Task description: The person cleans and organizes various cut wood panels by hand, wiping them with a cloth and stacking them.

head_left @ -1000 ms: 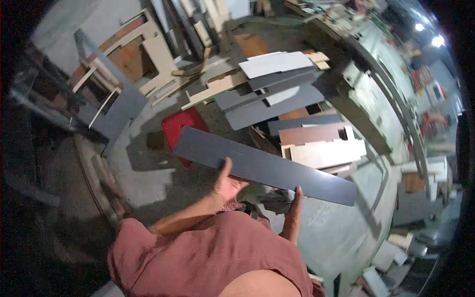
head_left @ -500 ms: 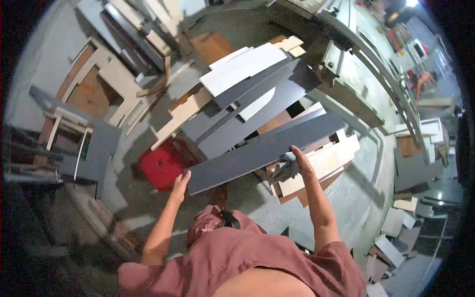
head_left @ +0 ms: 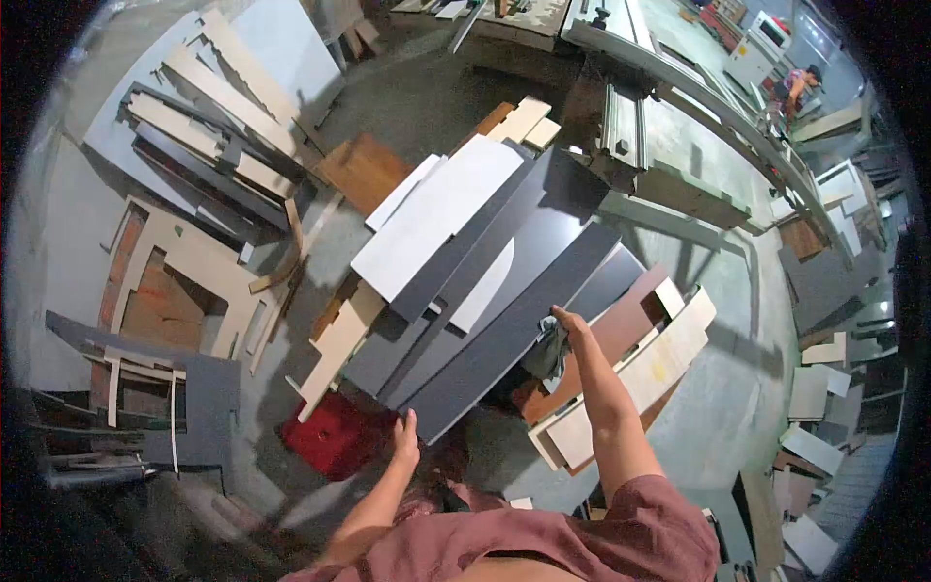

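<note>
A long, narrow dark grey board [head_left: 499, 339] slants from near my body up to the far right. My left hand [head_left: 406, 441] grips its near end, thumb on top. Farther along the right-hand edge, my right hand [head_left: 570, 328] is closed on the board, with a crumpled grey cloth [head_left: 550, 354] hanging beneath the fingers. Under and beyond this board lies a stack of panels, including a white panel [head_left: 441, 218] and a wide glossy grey panel [head_left: 553, 209]. What supports the stack is mostly hidden.
A red stool-like object [head_left: 325, 441] sits left of the stack. Pale cream boards [head_left: 630, 378] lie to its right. Offcuts [head_left: 208, 267] lean at left. A sliding machine table [head_left: 679, 184] stands at upper right, with a person [head_left: 800, 87] beyond.
The dark grey board has swung steeper, its far end moving left, and now lies over or against the stack. Both hands keep hold, and my view has shifted.
</note>
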`<state>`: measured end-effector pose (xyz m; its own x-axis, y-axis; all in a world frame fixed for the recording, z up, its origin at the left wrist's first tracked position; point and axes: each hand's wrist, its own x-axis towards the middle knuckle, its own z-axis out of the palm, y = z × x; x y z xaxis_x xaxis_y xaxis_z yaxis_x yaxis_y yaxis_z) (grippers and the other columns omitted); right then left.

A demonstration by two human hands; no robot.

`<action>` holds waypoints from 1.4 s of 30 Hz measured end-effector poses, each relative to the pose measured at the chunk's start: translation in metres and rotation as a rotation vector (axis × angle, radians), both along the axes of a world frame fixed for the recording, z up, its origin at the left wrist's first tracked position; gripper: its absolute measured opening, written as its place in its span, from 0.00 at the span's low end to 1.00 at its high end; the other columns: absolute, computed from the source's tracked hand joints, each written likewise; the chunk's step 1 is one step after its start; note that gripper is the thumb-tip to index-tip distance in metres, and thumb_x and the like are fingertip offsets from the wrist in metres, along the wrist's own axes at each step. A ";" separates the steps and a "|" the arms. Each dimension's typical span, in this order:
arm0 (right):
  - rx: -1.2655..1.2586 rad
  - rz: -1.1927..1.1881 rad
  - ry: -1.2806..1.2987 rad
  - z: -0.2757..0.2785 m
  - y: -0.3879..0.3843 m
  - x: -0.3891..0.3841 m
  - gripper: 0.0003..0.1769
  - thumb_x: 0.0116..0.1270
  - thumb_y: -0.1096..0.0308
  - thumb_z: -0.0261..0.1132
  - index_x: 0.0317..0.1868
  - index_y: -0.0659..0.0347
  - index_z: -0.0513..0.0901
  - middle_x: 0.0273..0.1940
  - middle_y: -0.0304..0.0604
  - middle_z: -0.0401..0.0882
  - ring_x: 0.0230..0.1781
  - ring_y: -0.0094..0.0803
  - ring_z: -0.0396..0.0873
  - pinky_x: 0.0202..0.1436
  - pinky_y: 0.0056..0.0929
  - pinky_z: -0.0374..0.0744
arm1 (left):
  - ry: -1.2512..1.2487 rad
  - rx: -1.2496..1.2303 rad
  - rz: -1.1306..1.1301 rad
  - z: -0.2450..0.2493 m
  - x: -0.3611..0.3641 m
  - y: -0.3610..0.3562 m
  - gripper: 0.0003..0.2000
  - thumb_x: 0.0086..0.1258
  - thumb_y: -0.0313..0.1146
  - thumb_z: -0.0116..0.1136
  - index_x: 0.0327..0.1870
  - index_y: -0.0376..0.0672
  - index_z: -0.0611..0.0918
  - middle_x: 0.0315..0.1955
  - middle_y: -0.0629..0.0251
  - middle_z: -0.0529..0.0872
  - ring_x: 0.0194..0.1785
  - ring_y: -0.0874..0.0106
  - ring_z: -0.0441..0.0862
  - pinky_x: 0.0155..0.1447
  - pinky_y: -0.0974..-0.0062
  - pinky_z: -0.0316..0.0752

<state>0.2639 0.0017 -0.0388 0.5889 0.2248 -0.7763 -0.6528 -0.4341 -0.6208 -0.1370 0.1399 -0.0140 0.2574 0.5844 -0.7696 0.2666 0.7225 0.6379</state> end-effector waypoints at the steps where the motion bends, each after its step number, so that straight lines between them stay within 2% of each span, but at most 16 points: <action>1: 0.012 0.017 -0.051 0.008 0.001 0.001 0.21 0.54 0.49 0.63 0.31 0.61 0.82 0.26 0.43 0.77 0.24 0.37 0.75 0.29 0.40 0.72 | 0.131 -0.096 0.039 0.033 0.020 0.000 0.38 0.63 0.49 0.53 0.65 0.34 0.52 0.64 0.56 0.57 0.67 0.62 0.54 0.66 0.71 0.50; 5: -0.171 0.068 -0.110 0.010 0.003 0.007 0.19 0.59 0.57 0.60 0.35 0.67 0.81 0.28 0.41 0.78 0.26 0.29 0.73 0.30 0.30 0.71 | 0.072 -0.034 -0.038 -0.045 0.012 -0.002 0.41 0.61 0.54 0.52 0.66 0.35 0.50 0.65 0.52 0.53 0.67 0.59 0.52 0.66 0.64 0.51; 9: -0.158 0.253 -0.258 -0.002 -0.017 0.014 0.20 0.56 0.54 0.61 0.28 0.67 0.80 0.25 0.45 0.76 0.25 0.35 0.74 0.28 0.35 0.71 | 0.044 -0.107 -0.060 -0.067 0.011 -0.010 0.42 0.60 0.56 0.51 0.67 0.37 0.49 0.65 0.50 0.51 0.66 0.55 0.53 0.64 0.55 0.53; 11: 0.083 0.363 -0.448 0.040 -0.021 -0.001 0.22 0.58 0.50 0.58 0.32 0.66 0.80 0.28 0.42 0.77 0.27 0.33 0.74 0.31 0.34 0.72 | 0.030 -0.209 -0.022 -0.067 0.017 -0.014 0.41 0.61 0.55 0.52 0.67 0.39 0.49 0.65 0.51 0.52 0.65 0.53 0.56 0.62 0.51 0.56; 13: 0.127 0.262 -0.336 0.060 -0.021 -0.027 0.23 0.61 0.49 0.54 0.39 0.64 0.79 0.33 0.40 0.78 0.31 0.30 0.75 0.35 0.32 0.73 | 0.248 -0.252 -0.096 -0.079 0.025 -0.017 0.37 0.61 0.52 0.53 0.66 0.42 0.53 0.63 0.53 0.58 0.62 0.50 0.61 0.57 0.46 0.60; 14: 0.314 0.181 -0.050 0.057 -0.028 -0.039 0.23 0.63 0.50 0.53 0.45 0.62 0.77 0.38 0.40 0.78 0.35 0.30 0.75 0.40 0.31 0.73 | 0.234 -0.263 -0.074 -0.103 0.025 -0.015 0.37 0.61 0.52 0.53 0.66 0.42 0.53 0.63 0.53 0.58 0.62 0.50 0.61 0.57 0.46 0.60; 16: 0.354 0.098 -0.124 0.071 -0.037 -0.078 0.22 0.65 0.51 0.51 0.48 0.61 0.76 0.39 0.41 0.77 0.39 0.32 0.76 0.43 0.32 0.74 | 0.051 -0.378 -0.062 -0.154 0.016 -0.023 0.34 0.60 0.49 0.56 0.63 0.42 0.59 0.59 0.55 0.65 0.59 0.53 0.65 0.56 0.50 0.63; 18: 0.467 -0.015 0.007 0.069 -0.050 -0.116 0.23 0.66 0.50 0.50 0.49 0.60 0.75 0.39 0.42 0.78 0.40 0.33 0.76 0.44 0.34 0.75 | -0.023 -0.249 0.052 -0.134 0.026 -0.028 0.25 0.59 0.50 0.57 0.53 0.46 0.71 0.48 0.67 0.76 0.51 0.67 0.73 0.50 0.58 0.69; 20: 0.492 -0.084 0.116 0.080 -0.068 -0.162 0.25 0.65 0.47 0.50 0.50 0.59 0.74 0.40 0.41 0.78 0.40 0.34 0.77 0.46 0.36 0.76 | -0.159 -0.467 0.246 -0.088 0.027 -0.019 0.27 0.58 0.41 0.60 0.58 0.46 0.67 0.48 0.64 0.76 0.52 0.64 0.73 0.51 0.60 0.68; 23: 0.441 -0.129 0.298 0.103 -0.079 -0.221 0.26 0.65 0.46 0.49 0.52 0.58 0.72 0.43 0.40 0.77 0.40 0.33 0.77 0.46 0.36 0.76 | -0.192 -0.293 0.053 -0.052 0.024 -0.016 0.32 0.58 0.44 0.58 0.60 0.38 0.63 0.55 0.52 0.70 0.56 0.57 0.67 0.57 0.54 0.61; 27: 0.370 0.139 0.319 0.140 -0.084 -0.275 0.27 0.66 0.46 0.46 0.55 0.58 0.69 0.46 0.47 0.74 0.44 0.40 0.74 0.48 0.38 0.74 | 0.079 -0.161 0.012 -0.041 0.012 -0.026 0.28 0.64 0.48 0.49 0.56 0.32 0.68 0.53 0.48 0.72 0.56 0.54 0.69 0.58 0.59 0.63; 31: 0.401 0.300 0.316 0.086 -0.107 -0.257 0.27 0.66 0.48 0.48 0.54 0.63 0.69 0.46 0.47 0.75 0.44 0.39 0.75 0.47 0.38 0.75 | -0.283 -0.325 -0.032 -0.066 -0.069 -0.044 0.33 0.64 0.51 0.49 0.63 0.37 0.57 0.57 0.45 0.66 0.55 0.43 0.69 0.58 0.45 0.60; 33: 0.458 0.400 0.324 0.092 -0.098 -0.260 0.27 0.66 0.50 0.49 0.53 0.65 0.70 0.47 0.46 0.74 0.45 0.38 0.75 0.47 0.38 0.74 | -0.267 -0.261 0.019 -0.077 -0.127 -0.062 0.29 0.62 0.52 0.52 0.56 0.40 0.65 0.51 0.51 0.73 0.45 0.53 0.77 0.44 0.57 0.73; 35: 0.457 0.433 0.188 0.086 -0.094 -0.265 0.27 0.66 0.50 0.51 0.54 0.65 0.70 0.47 0.46 0.74 0.45 0.37 0.74 0.48 0.35 0.74 | 0.018 -0.076 0.141 -0.074 -0.180 -0.087 0.25 0.64 0.50 0.48 0.50 0.33 0.72 0.43 0.47 0.78 0.38 0.55 0.79 0.38 0.53 0.72; 38: 0.423 0.651 -0.017 0.120 -0.077 -0.297 0.26 0.66 0.52 0.51 0.54 0.65 0.70 0.46 0.45 0.74 0.46 0.35 0.74 0.48 0.33 0.73 | 0.362 0.295 -0.105 -0.175 -0.294 -0.131 0.24 0.60 0.49 0.49 0.22 0.31 0.79 0.24 0.44 0.78 0.30 0.55 0.78 0.37 0.59 0.72; 42: 0.449 0.843 -0.140 0.077 -0.086 -0.320 0.25 0.65 0.52 0.52 0.50 0.66 0.74 0.46 0.45 0.74 0.45 0.31 0.73 0.47 0.28 0.72 | 0.867 0.384 -0.487 -0.216 -0.419 -0.210 0.17 0.63 0.44 0.47 0.37 0.38 0.80 0.41 0.53 0.80 0.44 0.56 0.77 0.50 0.60 0.71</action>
<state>-0.0560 -0.0846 0.0385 0.1789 0.8750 -0.4499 -0.1420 -0.4295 -0.8918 -0.5560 -0.0699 -0.2297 -0.0184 0.8084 -0.5883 0.9450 0.2063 0.2538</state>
